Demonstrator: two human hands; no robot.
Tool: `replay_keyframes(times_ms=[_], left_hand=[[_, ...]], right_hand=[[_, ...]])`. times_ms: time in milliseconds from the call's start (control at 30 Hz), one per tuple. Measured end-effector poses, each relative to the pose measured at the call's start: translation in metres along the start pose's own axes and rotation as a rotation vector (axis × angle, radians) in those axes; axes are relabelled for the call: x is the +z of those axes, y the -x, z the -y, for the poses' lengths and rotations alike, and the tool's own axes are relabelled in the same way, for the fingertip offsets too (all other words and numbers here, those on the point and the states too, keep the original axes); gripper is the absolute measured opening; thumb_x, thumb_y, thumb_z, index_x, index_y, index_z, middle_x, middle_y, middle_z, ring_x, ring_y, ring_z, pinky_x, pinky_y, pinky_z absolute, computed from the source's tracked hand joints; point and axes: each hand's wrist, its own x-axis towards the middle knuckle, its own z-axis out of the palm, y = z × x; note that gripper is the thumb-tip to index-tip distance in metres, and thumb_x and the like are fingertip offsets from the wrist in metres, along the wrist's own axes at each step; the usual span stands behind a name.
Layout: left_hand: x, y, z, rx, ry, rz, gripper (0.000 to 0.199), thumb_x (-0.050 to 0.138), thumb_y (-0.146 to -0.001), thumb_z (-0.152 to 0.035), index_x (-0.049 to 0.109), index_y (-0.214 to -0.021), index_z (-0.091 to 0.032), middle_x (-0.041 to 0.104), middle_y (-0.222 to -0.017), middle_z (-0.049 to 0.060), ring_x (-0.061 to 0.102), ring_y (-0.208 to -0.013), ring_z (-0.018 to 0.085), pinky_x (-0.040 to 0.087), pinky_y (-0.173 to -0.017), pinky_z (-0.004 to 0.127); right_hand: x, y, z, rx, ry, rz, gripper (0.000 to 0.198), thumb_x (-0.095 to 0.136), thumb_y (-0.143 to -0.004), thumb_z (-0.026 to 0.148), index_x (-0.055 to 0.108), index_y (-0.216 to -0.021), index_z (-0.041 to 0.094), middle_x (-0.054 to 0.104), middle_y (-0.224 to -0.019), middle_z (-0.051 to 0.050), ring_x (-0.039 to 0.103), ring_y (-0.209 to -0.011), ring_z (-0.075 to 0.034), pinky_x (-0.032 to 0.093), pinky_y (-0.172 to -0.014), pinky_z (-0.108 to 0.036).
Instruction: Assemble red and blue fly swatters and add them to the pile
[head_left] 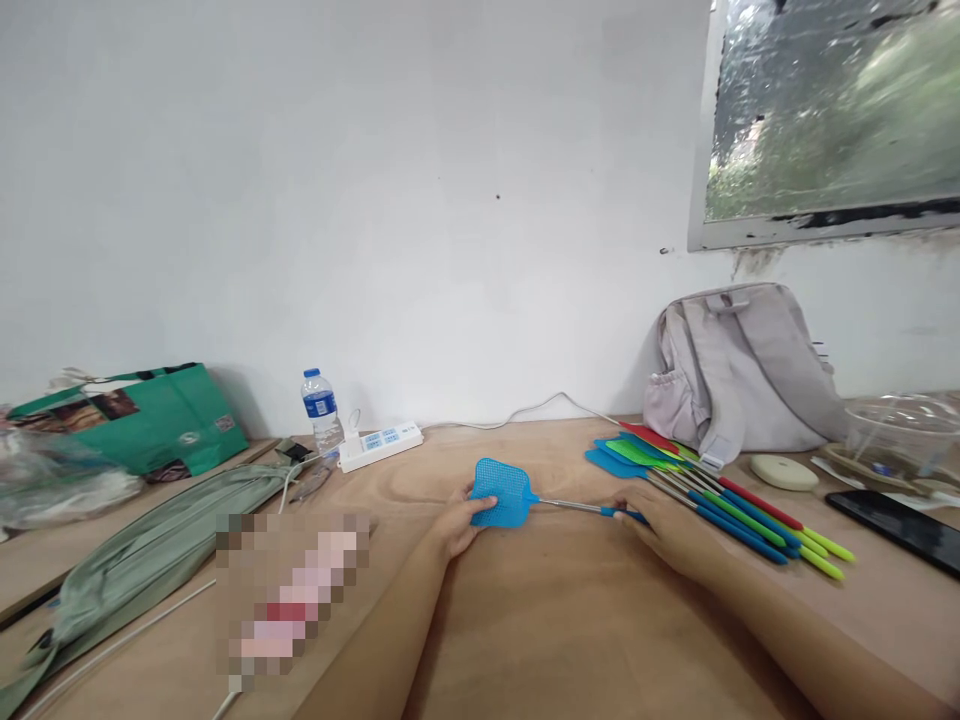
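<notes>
A blue fly swatter [504, 492] with a mesh head and a thin metal shaft lies across both hands, low over the wooden table. My left hand [457, 522] grips the left edge of its head, thumb on top of the mesh. Around the blue handle at the other end, my right hand [656, 522] is closed. Just right of that hand, a pile of fly swatters [739, 500] in red, green, blue and yellow rests on the table, heads toward the wall.
A grey backpack [739, 370] leans on the wall behind the pile. At right are a black phone [896, 528], a cream case [784, 472] and a clear plastic bowl [904, 430]. Leftward stand a power strip [381, 444], a water bottle [321, 410], a green bag [161, 425] and a grey-green fabric bag [169, 530].
</notes>
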Motion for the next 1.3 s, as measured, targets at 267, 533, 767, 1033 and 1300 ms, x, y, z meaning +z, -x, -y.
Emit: replay_keyframes(times_ms=[267, 533, 767, 1033, 1300], left_hand=[[-0.002, 0.015, -0.008, -0.176, 0.035, 0.223, 0.047, 0.078, -0.047, -0.027, 0.060, -0.088, -0.014, 0.065, -0.098, 0.011, 0.058, -0.095, 0.026, 0.046, -0.084, 0.040], [0.003, 0.025, 0.004, -0.013, -0.050, 0.158, 0.054, 0.078, -0.048, -0.031, 0.058, -0.096, -0.016, 0.064, -0.100, 0.009, 0.060, -0.089, 0.026, 0.050, -0.075, 0.041], [0.002, 0.042, -0.001, 0.125, -0.293, 0.015, 0.057, 0.073, -0.054, -0.037, 0.053, -0.105, -0.018, 0.061, -0.104, 0.008, 0.057, -0.095, 0.025, 0.046, -0.084, 0.040], [0.018, 0.054, -0.014, 0.799, -1.121, -0.316, 0.045, 0.053, -0.075, -0.022, 0.044, -0.118, -0.024, 0.040, -0.129, 0.006, 0.025, -0.125, 0.026, 0.013, -0.106, 0.044], [0.044, 0.060, -0.009, 0.741, -1.400, 0.056, 0.039, 0.030, -0.084, -0.011, 0.050, -0.116, -0.021, 0.053, -0.118, 0.007, 0.028, -0.124, 0.026, 0.009, -0.105, 0.047]], right_hand=[[-0.001, 0.004, 0.007, -0.013, -0.005, -0.038, 0.029, 0.046, -0.077, 0.046, 0.058, -0.087, 0.021, 0.062, -0.089, -0.006, 0.055, -0.081, -0.020, 0.043, -0.070, -0.031], [-0.001, 0.006, 0.013, 0.033, -0.043, -0.043, 0.026, 0.048, -0.076, 0.046, 0.060, -0.075, 0.022, 0.064, -0.076, -0.002, 0.057, -0.070, -0.018, 0.041, -0.061, -0.027], [0.001, 0.005, 0.026, 0.050, -0.034, -0.054, 0.028, 0.048, -0.075, 0.048, 0.061, -0.076, 0.023, 0.065, -0.079, -0.003, 0.058, -0.071, -0.019, 0.041, -0.059, -0.027], [0.014, 0.006, 0.052, 0.148, 0.054, -0.071, 0.033, 0.038, -0.080, 0.050, 0.060, -0.079, 0.025, 0.066, -0.080, -0.002, 0.060, -0.073, -0.020, 0.040, -0.057, -0.027], [0.013, 0.009, 0.053, 0.119, 0.074, -0.095, 0.036, 0.036, -0.081, 0.050, 0.061, -0.084, 0.025, 0.067, -0.082, -0.003, 0.061, -0.071, -0.019, 0.041, -0.057, -0.026]])
